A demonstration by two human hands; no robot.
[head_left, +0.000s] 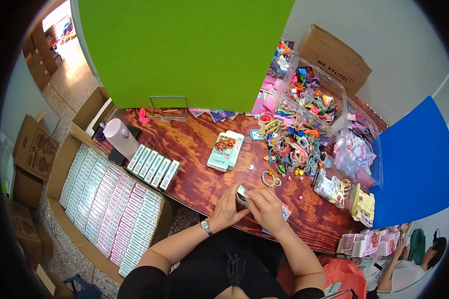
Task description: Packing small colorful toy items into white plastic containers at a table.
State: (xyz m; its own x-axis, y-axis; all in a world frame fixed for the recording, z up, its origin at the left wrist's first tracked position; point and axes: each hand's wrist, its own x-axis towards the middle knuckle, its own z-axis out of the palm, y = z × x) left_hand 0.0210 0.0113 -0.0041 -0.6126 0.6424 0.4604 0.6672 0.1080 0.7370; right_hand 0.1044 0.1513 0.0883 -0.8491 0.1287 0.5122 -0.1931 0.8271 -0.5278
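Near the front edge of the table, my left hand (225, 209) and my right hand (265, 205) are closed around a small carton (241, 190). A pale flap stands up at its top; fingers hide most of the rest, and I cannot see what is inside. Just beyond my hands lies a green-and-white elastic hair tie (271, 179), with a small heart-shaped charm (251, 167) to its left. Farther off rests a stack of flattened mint-green cartons (223, 153). Some colourful printed card (286, 212) pokes out beside my right hand.
A heap of colourful hair ties (297, 152) spreads before clear plastic bins (345, 97). At left, an open cardboard box (60, 219) holds rows of small cartons; a row of cartons (152, 167) and a pink bottle (120, 138) stand nearby. A co-worker (409, 269) sits at right.
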